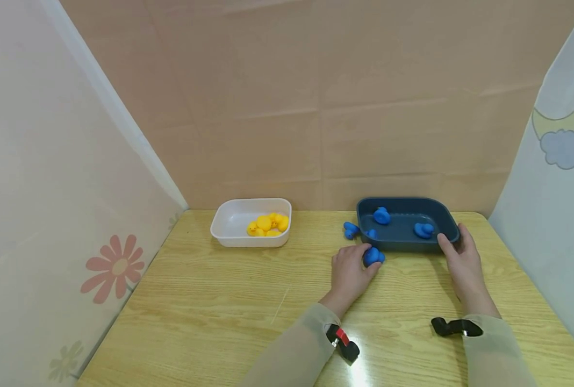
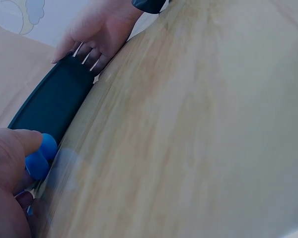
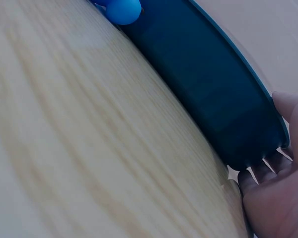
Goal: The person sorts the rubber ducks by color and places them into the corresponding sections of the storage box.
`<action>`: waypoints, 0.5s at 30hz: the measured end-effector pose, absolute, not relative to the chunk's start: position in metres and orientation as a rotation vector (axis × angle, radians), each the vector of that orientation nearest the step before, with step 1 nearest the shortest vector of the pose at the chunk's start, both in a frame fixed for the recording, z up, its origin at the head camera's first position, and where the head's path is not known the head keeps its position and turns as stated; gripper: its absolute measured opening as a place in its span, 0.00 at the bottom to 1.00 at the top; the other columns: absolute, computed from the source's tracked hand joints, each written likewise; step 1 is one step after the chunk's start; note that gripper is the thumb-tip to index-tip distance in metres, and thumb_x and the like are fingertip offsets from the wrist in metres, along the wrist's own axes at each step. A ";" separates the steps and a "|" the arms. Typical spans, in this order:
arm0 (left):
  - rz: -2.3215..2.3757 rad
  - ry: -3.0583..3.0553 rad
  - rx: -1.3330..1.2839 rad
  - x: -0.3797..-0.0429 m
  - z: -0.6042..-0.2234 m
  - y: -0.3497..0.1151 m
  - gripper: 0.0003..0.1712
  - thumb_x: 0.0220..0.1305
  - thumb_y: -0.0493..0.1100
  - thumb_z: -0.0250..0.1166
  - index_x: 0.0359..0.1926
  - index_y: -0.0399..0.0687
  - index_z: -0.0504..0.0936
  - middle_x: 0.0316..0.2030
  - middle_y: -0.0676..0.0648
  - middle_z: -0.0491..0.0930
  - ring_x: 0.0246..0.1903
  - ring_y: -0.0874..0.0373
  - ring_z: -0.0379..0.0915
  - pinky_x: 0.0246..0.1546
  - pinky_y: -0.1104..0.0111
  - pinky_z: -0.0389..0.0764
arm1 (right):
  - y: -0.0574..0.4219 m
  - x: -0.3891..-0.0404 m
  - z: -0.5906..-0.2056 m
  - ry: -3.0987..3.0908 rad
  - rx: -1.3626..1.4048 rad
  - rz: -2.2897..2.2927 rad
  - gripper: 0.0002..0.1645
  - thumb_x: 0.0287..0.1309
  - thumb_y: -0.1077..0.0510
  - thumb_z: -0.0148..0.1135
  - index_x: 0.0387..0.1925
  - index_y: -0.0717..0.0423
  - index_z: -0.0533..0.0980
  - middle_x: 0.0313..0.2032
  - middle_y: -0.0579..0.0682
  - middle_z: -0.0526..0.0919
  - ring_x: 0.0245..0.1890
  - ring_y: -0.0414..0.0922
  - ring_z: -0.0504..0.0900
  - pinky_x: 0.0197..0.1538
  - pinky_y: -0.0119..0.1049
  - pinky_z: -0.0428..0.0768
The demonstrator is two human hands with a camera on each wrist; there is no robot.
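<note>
My left hand [image 1: 350, 274] pinches a small blue rubber duck [image 1: 373, 257] between thumb and fingers, close to the front left corner of a dark blue tray [image 1: 408, 246]. At the tray's right end is my right hand [image 1: 465, 269], with its thumb at the rim and its fingers against the outer wall, as the right wrist view shows. Inside the tray lie blue ducks, one at the back left [image 1: 381, 215] and one toward the right [image 1: 423, 230]. A further blue shape [image 1: 371, 234] shows at the front left corner, partly hidden by the front wall.
Just left of the dark tray, more blue rubber ducks [image 1: 351, 230] lie on the wooden table [image 1: 209, 301]. A white tray [image 1: 248, 242] holding several yellow ducks [image 1: 264, 222] stands farther left. A brown covered wall [image 1: 267, 107] rises behind both trays.
</note>
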State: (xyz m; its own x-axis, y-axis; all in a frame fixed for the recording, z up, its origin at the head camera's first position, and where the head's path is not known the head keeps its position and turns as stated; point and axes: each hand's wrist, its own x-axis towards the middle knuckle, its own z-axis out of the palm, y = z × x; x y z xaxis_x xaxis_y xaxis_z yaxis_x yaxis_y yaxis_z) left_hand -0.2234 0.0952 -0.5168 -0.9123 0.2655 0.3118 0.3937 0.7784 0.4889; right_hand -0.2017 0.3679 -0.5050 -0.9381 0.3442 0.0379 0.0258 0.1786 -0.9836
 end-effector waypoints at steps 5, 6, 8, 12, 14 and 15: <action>-0.835 -2.754 -0.510 -0.223 -0.516 0.096 0.27 0.73 0.61 0.75 0.68 0.63 0.86 0.61 0.60 0.87 0.62 0.58 0.79 0.60 0.63 0.75 | 0.369 -0.201 -0.504 -2.203 -0.352 1.842 0.54 0.87 0.41 0.51 0.90 0.49 0.29 0.88 0.56 0.29 0.88 0.50 0.33 0.83 0.29 0.43; -0.842 -2.756 -0.507 -0.223 -0.515 0.096 0.26 0.73 0.61 0.75 0.68 0.63 0.86 0.61 0.60 0.87 0.62 0.58 0.79 0.60 0.63 0.75 | 0.369 -0.201 -0.505 -2.205 -0.354 1.842 0.54 0.87 0.41 0.51 0.90 0.49 0.29 0.88 0.56 0.29 0.88 0.50 0.33 0.83 0.29 0.44; -0.852 -2.760 -0.502 -0.223 -0.515 0.096 0.26 0.73 0.60 0.75 0.68 0.63 0.86 0.61 0.60 0.87 0.62 0.58 0.78 0.61 0.62 0.75 | 0.369 -0.201 -0.505 -2.208 -0.358 1.843 0.55 0.86 0.40 0.51 0.90 0.48 0.29 0.88 0.56 0.29 0.88 0.50 0.33 0.83 0.29 0.44; -0.875 -2.764 -0.496 -0.223 -0.514 0.096 0.26 0.73 0.60 0.75 0.68 0.63 0.86 0.61 0.60 0.87 0.62 0.58 0.78 0.62 0.62 0.75 | 0.368 -0.200 -0.506 -2.210 -0.358 1.844 0.55 0.86 0.39 0.52 0.90 0.47 0.29 0.89 0.55 0.30 0.88 0.49 0.34 0.83 0.30 0.44; -0.885 -2.762 -0.497 -0.223 -0.514 0.096 0.26 0.73 0.59 0.75 0.68 0.63 0.86 0.61 0.60 0.87 0.62 0.58 0.78 0.62 0.62 0.75 | 0.368 -0.200 -0.505 -2.206 -0.354 1.847 0.56 0.85 0.39 0.53 0.90 0.46 0.29 0.89 0.55 0.30 0.88 0.49 0.34 0.83 0.30 0.44; -0.891 -2.761 -0.500 -0.223 -0.514 0.095 0.26 0.73 0.59 0.75 0.68 0.63 0.86 0.61 0.60 0.87 0.62 0.58 0.78 0.62 0.62 0.75 | 0.368 -0.200 -0.505 -2.205 -0.353 1.848 0.56 0.85 0.38 0.53 0.90 0.46 0.29 0.89 0.55 0.30 0.88 0.49 0.34 0.83 0.30 0.44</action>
State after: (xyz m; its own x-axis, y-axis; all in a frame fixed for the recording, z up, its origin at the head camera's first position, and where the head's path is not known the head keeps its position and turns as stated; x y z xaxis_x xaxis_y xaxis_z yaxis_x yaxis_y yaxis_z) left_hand -0.2226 0.0951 -0.5138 -0.9234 0.2557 0.2861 0.3747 0.7615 0.5289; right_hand -0.1999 0.3675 -0.5052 -0.9414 0.3360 0.0303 0.0289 0.1698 -0.9850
